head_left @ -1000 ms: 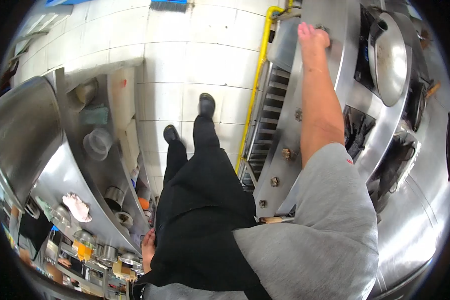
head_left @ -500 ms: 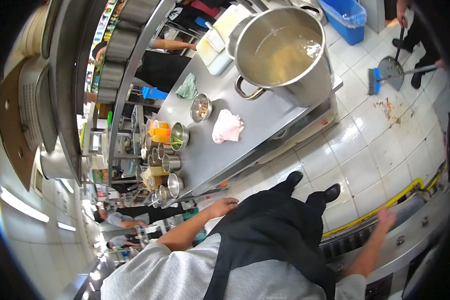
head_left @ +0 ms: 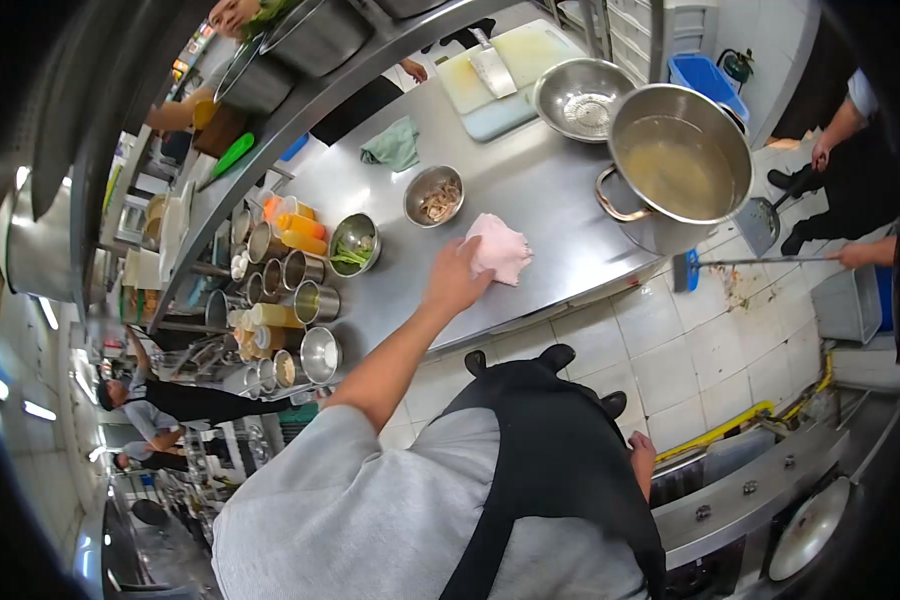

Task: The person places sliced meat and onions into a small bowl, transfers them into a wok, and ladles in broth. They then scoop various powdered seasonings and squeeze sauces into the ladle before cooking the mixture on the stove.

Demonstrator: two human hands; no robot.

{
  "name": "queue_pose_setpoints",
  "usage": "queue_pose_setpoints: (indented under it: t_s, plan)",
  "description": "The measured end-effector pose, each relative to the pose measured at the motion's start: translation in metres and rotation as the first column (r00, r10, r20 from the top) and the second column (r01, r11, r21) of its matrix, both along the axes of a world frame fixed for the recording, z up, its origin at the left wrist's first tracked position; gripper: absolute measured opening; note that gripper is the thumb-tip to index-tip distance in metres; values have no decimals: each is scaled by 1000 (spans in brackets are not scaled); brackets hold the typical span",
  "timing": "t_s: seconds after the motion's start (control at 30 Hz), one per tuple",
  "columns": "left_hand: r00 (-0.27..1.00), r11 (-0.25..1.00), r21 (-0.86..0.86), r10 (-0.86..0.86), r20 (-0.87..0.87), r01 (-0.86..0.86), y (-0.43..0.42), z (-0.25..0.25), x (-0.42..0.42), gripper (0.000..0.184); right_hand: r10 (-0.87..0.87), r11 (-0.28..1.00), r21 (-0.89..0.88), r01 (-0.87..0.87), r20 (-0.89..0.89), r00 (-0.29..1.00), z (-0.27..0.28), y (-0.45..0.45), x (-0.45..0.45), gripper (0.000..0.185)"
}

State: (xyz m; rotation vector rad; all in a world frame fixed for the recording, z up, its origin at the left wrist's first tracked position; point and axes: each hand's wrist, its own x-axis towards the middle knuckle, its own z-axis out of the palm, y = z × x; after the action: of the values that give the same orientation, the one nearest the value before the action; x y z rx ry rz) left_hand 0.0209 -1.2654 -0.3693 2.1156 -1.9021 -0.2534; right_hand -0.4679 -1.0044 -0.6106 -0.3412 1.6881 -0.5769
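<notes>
On the steel worktable (head_left: 550,240) lies a crumpled pale pink cloth (head_left: 505,250). My left hand (head_left: 457,277) reaches over the table edge and has its fingers closed on the near-left side of this cloth. A steel bowl of brownish food pieces (head_left: 434,197) stands just beyond it, and a bowl of green vegetables (head_left: 354,244) is farther left. My right hand (head_left: 643,458) hangs low by my apron, away from the table. It is partly hidden, and its finger position is unclear.
A large stockpot (head_left: 680,165) of cloudy liquid and an empty steel bowl (head_left: 583,98) stand right. Cutting boards (head_left: 505,75) and a green cloth (head_left: 391,145) lie behind. Another person holds a broom (head_left: 686,270) and dustpan (head_left: 759,226). A stove (head_left: 750,490) is behind me.
My left hand has moved from beside my body onto the pink cloth. My right hand has come in from the stove side toward my apron. The view has turned and shifted.
</notes>
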Motion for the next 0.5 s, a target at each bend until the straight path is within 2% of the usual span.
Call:
queue_pose_setpoints:
  t_s: [0.07, 0.13, 0.17, 0.2, 0.23, 0.27, 0.3, 0.33, 0.37, 0.43, 0.5]
  plan:
    - [987, 986, 51, -158, 38, 156, -17, -66, 18, 60, -177, 983, 31, 178, -33, 984, 12, 0, -25, 29]
    - [970, 970, -45, -234, 66, 237, -8, -55, 11, 58, -120, 993, -13, 120, 30, 992, -53, 28, -97, 29]
    - [977, 985, -89, -161, -141, 150, -4, -59, 24, 56, -96, 994, -62, 92, -65, 993, -43, 31, -98, 28]
    - [932, 991, -116, -96, -350, 59, 1, -68, 38, 54, -124, 992, -52, 119, -115, 986, -23, 29, -98, 28]
    - [836, 991, -131, -47, -547, -30, 6, -77, 51, 52, -152, 988, -42, 147, -165, 974, -6, 27, -100, 28]
    - [576, 961, 79, 223, -787, -265, 13, -85, 73, 57, -230, 972, 17, 236, -174, 958, 8, 23, -97, 28]
    - [199, 854, 340, 440, -875, -393, 22, -89, 101, 62, -308, 929, 143, 340, -207, 929, 11, 12, -93, 28]
    - [-65, 739, 436, 473, -878, -514, 33, -87, 127, 68, -390, 857, 255, 449, -250, 886, 13, 1, -90, 28]
    - [-326, 597, 549, 447, -833, -585, 45, -83, 154, 73, -385, 849, 282, 447, -250, 889, 16, -3, -86, 27]
    - [-530, 440, 641, 360, -768, -629, 62, -72, 206, 100, -286, 911, 248, 329, -194, 939, 24, -11, -68, 25]
    - [-578, 315, 650, 299, -760, -691, 64, -62, 232, 80, -202, 952, 203, 230, -147, 968, 32, -19, -52, 23]
